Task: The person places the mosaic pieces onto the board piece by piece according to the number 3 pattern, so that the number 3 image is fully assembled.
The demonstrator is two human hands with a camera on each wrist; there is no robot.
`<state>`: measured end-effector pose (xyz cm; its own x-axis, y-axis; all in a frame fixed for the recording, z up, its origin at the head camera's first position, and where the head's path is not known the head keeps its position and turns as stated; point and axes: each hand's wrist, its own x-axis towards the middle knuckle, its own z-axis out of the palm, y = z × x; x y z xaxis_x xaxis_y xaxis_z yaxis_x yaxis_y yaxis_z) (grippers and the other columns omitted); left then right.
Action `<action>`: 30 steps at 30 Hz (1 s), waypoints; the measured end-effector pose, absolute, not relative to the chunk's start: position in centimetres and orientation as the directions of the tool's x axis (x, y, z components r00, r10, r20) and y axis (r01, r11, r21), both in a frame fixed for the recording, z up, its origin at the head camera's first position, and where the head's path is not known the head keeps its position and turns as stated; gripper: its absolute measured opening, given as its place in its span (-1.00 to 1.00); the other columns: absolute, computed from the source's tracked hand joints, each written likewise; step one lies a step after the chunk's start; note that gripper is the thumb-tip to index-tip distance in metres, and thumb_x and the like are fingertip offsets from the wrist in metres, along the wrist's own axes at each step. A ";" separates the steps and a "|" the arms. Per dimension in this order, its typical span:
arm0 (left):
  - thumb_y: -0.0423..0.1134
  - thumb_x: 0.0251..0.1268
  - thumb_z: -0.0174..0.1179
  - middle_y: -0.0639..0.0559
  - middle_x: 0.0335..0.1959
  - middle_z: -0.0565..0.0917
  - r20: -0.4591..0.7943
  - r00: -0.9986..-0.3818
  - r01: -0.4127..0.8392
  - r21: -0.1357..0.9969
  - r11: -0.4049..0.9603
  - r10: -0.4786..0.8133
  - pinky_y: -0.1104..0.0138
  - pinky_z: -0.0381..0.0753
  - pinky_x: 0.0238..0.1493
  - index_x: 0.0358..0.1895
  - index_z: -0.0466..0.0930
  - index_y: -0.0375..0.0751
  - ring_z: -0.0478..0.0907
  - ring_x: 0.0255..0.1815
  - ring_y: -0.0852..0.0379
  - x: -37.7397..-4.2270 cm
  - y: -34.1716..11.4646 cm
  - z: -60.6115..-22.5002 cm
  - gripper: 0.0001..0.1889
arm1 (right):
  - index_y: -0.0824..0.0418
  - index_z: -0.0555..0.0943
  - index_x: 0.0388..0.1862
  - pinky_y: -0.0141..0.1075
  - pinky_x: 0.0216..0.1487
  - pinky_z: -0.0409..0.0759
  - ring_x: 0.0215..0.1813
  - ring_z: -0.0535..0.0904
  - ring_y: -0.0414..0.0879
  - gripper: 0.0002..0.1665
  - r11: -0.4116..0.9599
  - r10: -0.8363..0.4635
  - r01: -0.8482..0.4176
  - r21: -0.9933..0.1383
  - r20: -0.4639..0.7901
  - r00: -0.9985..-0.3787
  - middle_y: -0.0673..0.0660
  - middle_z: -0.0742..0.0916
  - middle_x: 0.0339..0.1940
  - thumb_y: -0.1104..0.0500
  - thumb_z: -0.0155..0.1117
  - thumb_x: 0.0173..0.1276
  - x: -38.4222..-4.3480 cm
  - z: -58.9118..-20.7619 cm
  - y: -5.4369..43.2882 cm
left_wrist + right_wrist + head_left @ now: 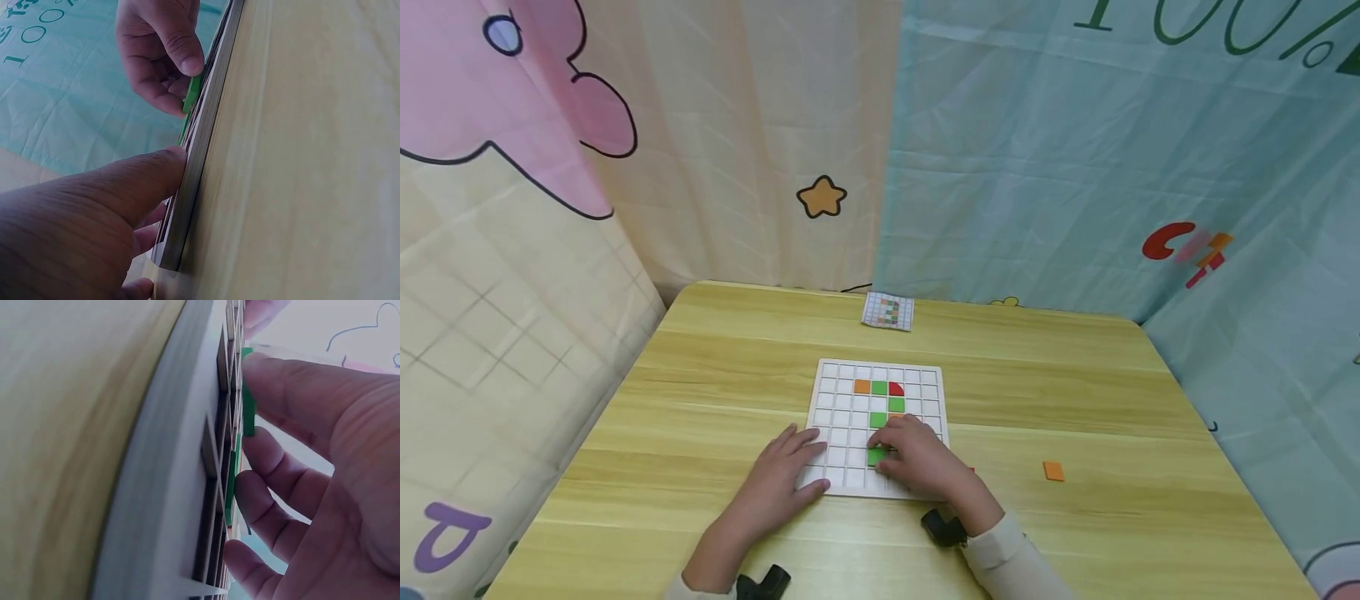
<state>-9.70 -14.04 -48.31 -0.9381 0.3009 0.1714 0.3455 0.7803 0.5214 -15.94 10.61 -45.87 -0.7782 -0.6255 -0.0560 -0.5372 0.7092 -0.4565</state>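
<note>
A white grid board [842,437] lies on the table before me. My left hand [778,479] rests along its left edge, fingers extended and the thumb at the near corner. Over the board's lower middle, my right hand [921,454] pinches a green square tile [249,403] between thumb and fingers. The left wrist view shows this green tile tilted on edge, close over the grid. Farther up sit an orange tile [862,387], a green tile [879,387] and a red rounded tile [896,389] in a row. More green tiles lie below; the right hand partly hides an orange one.
A loose orange tile [1053,472] lies on the table to the right. A bit of red [972,470] shows beside my right wrist. Beyond the board lies a small printed card [888,312] with a coloured grid pattern. Printed curtains [1000,167] hang behind the wooden table [737,367].
</note>
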 end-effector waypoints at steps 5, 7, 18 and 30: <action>-0.11 0.19 0.41 -0.16 0.32 0.49 0.173 -0.938 0.346 0.529 0.775 0.300 -0.19 0.15 0.43 0.20 0.59 -0.26 0.20 0.45 -0.35 -9.7 -14.0 -48.3 -0.47 | 0.02 0.70 0.00 -0.12 0.23 0.43 0.10 0.45 -0.10 -0.74 0.717 -0.620 -0.534 -0.449 -0.059 -0.783 -0.14 0.63 -0.10 0.13 0.37 0.33 -15.8 -45.8 10.7; -0.11 0.19 0.41 -0.15 0.33 0.49 0.170 -0.939 0.344 0.528 0.777 0.300 -0.18 0.15 0.43 0.20 0.59 -0.26 0.19 0.45 -0.35 -9.7 -14.0 -48.4 -0.47 | 0.02 0.70 0.00 -0.12 0.23 0.42 0.10 0.44 -0.11 -0.75 0.717 -0.620 -0.534 -0.448 -0.059 -0.783 -0.14 0.64 -0.09 0.13 0.37 0.33 -15.8 -45.8 10.7; -0.10 0.19 0.41 -0.16 0.32 0.49 0.184 -0.935 0.354 0.516 0.780 0.303 -0.19 0.16 0.42 0.19 0.60 -0.27 0.20 0.44 -0.36 -9.8 -14.1 -48.6 -0.47 | 0.00 0.70 -0.02 -0.16 0.08 0.44 -0.02 0.41 -0.13 -0.74 0.723 -0.619 -0.553 -0.414 -0.034 -0.785 -0.16 0.63 -0.14 0.12 0.38 0.30 -15.7 -46.1 10.5; -0.12 0.19 0.41 -0.16 0.32 0.49 0.180 -0.934 0.356 0.519 0.777 0.308 -0.19 0.16 0.42 0.19 0.59 -0.27 0.21 0.44 -0.36 -9.9 -14.2 -48.7 -0.48 | -0.02 0.69 -0.02 -0.13 0.11 0.43 0.00 0.43 -0.12 -0.74 0.727 -0.618 -0.550 -0.411 -0.043 -0.785 -0.16 0.64 -0.11 0.10 0.38 0.31 -15.9 -46.4 10.5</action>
<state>-9.86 -14.17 -48.67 -0.9343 0.3076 0.1803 0.3561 0.7773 0.5187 -15.87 10.54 -46.41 -0.7848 -0.6182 -0.0432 -0.5501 0.7271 -0.4108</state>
